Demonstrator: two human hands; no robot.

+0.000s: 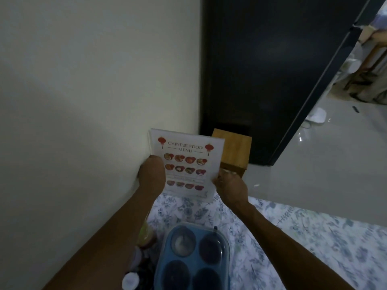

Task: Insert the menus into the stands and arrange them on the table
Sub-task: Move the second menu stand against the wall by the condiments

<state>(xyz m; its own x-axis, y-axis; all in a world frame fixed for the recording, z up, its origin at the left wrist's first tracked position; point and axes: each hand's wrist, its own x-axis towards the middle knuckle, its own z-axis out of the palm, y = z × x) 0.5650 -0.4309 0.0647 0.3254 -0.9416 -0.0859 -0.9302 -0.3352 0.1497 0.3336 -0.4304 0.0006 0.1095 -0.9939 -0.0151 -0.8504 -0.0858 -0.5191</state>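
The menu (185,164), with the title "Chinese Food Menu", seems to sit already inside a clear stand (209,196), and both are upright at the far edge of the surface (293,233), which has a floral cloth. The left hand (151,174) is closed on the left side of the menu, with the thumb on the front. The right hand (229,185) pinches the right lower edge of the menu. Behind the menu, on its right, a wooden stool (234,153) stands on the floor. Nearer to the person than the menu, a blue tray (192,258) with round cups lies on the surface.

I judge that the step is to set the stand in its place. To do it well, the base must come flat on the cloth, not over the edge of the surface. Both hands should lower it together and keep it straight, with the print toward the seats. The cloth may wrinkle, so it is better to place the stand than to slide it.
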